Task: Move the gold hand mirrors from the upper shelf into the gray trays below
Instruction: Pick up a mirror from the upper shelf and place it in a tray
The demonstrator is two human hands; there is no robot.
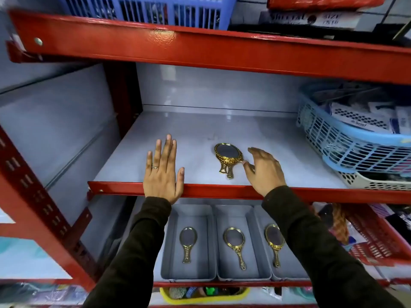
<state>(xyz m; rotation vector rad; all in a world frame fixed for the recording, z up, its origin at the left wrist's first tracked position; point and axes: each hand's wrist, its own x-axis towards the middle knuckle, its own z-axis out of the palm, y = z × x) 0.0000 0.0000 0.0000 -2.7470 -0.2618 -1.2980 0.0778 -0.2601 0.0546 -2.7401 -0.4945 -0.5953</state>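
Observation:
Gold hand mirrors (228,156) lie stacked on the grey upper shelf (200,130), two handles showing toward me. My right hand (263,168) is open just right of them, its fingertips almost touching the frame. My left hand (163,171) lies flat and open on the shelf's front edge, well left of the mirrors. On the shelf below stand three gray trays: the left tray (169,247), the middle tray (219,247) and the right tray (258,232). Each holds one gold mirror: (188,240), (234,241), (274,240). My right sleeve hides part of the right tray.
A light blue basket (347,138) full of packets sits on a white one (364,182) at the shelf's right end. A red shelf beam (200,47) runs overhead with a blue crate (144,10) on it. A red basket (378,238) stands right of the trays.

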